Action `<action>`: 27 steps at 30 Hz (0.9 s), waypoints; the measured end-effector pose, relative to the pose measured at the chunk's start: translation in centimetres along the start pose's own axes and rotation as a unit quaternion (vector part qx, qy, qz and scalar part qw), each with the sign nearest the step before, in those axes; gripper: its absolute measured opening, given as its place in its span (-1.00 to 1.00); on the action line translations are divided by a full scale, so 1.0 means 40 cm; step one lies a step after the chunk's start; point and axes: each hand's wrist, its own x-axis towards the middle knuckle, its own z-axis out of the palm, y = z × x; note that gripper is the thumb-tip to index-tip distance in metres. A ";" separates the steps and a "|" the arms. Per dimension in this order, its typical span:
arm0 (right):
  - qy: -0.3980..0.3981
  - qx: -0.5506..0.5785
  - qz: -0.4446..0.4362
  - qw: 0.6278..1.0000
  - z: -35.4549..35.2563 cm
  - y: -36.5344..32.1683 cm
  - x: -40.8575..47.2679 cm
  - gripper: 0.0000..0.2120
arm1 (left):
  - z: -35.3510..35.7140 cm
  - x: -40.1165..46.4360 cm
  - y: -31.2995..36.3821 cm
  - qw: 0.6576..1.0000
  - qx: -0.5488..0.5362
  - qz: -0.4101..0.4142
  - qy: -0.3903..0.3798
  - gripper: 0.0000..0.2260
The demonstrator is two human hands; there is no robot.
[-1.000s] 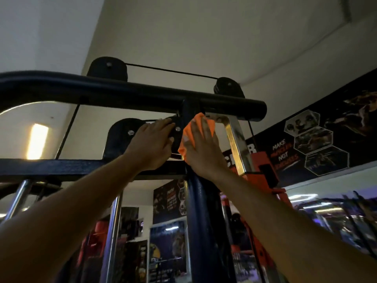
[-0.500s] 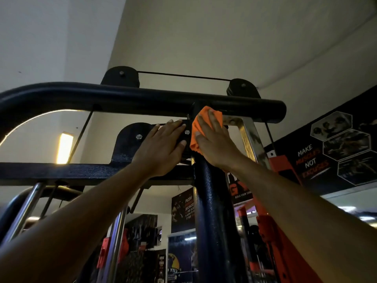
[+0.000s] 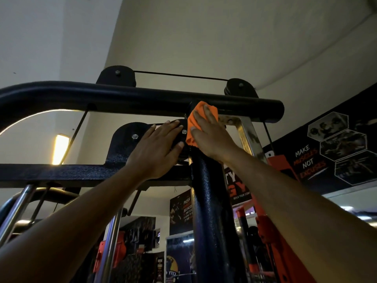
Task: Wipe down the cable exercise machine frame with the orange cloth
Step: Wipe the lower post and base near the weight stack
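The black cable machine frame rises in front of me as a thick upright post [image 3: 210, 211] that meets a round top bar [image 3: 122, 99]. My right hand [image 3: 212, 135] presses the orange cloth [image 3: 192, 123] flat against the top of the post, just under the bar, fingers straight over the cloth. Most of the cloth is hidden beneath that hand. My left hand [image 3: 157, 148] lies flat on the black pulley bracket [image 3: 126, 139] to the left of the post, fingers stretched toward the cloth.
Two pulleys [image 3: 116, 75] [image 3: 240, 87] with a cable between them sit above the top bar. A chrome bracket [image 3: 247, 135] hangs right of the cloth. A horizontal beam [image 3: 61, 172] and chrome guide rods [image 3: 110, 248] run lower left. Orange equipment [image 3: 273, 231] and wall posters stand behind.
My right hand has slid the cloth up the post until it reaches the underside of the top bar. My left hand keeps its place on the bracket. The view has tilted upward.
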 end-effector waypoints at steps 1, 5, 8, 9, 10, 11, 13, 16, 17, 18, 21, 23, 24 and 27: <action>0.003 -0.003 0.001 1.000 0.002 -0.005 -0.002 -0.38 | 0.001 0.000 0.000 1.000 0.001 -0.001 0.001 -0.37; 0.019 -0.048 -0.017 0.998 0.041 0.001 -0.114 -0.38 | 0.001 -0.007 0.004 1.000 0.002 -0.005 0.001 -0.38; 0.012 -0.057 -0.022 0.998 0.047 0.017 -0.157 -0.37 | -0.004 -0.013 0.011 1.000 0.003 -0.006 0.000 -0.38; 0.017 -0.042 -0.014 0.999 0.041 0.020 -0.145 -0.39 | -0.005 -0.014 0.013 1.000 0.003 -0.006 -0.001 -0.39; 0.018 -0.032 -0.006 0.999 0.035 0.019 -0.128 -0.40 | -0.006 -0.015 0.014 1.000 0.003 -0.007 -0.002 -0.39; 0.014 -0.027 0.001 1.000 0.027 0.012 -0.111 -0.41 | -0.006 -0.016 0.015 1.000 0.004 -0.009 -0.003 -0.39; 0.011 -0.020 0.002 1.000 0.021 0.000 -0.090 -0.41 | -0.007 -0.018 0.016 1.000 0.004 -0.010 -0.004 -0.39; 0.022 -0.006 0.001 1.000 0.035 -0.003 -0.127 -0.39 | -0.006 -0.026 0.026 1.000 0.006 -0.017 -0.009 -0.37; 0.022 -0.007 0.001 1.000 0.044 -0.003 -0.156 -0.38 | -0.005 -0.031 0.030 1.000 0.007 -0.018 -0.013 -0.36; 0.023 -0.014 0.002 1.000 0.054 -0.007 -0.194 -0.38 | -0.005 -0.035 0.034 1.000 0.012 -0.019 -0.018 -0.34; 0.022 -0.035 0.010 0.999 0.087 -0.014 -0.321 -0.38 | -0.003 -0.052 0.043 0.999 0.028 -0.018 -0.025 -0.31; 0.019 -0.053 0.012 0.998 0.094 -0.014 -0.364 -0.39 | -0.002 -0.063 0.047 0.999 0.029 -0.014 -0.024 -0.31; 0.016 -0.056 0.019 0.998 0.091 -0.014 -0.360 -0.39 | -0.002 -0.067 0.048 0.999 0.028 -0.010 -0.025 -0.32; 0.015 -0.067 0.035 0.997 0.074 -0.017 -0.288 -0.40 | -0.002 -0.070 0.047 0.999 0.026 -0.004 -0.027 -0.33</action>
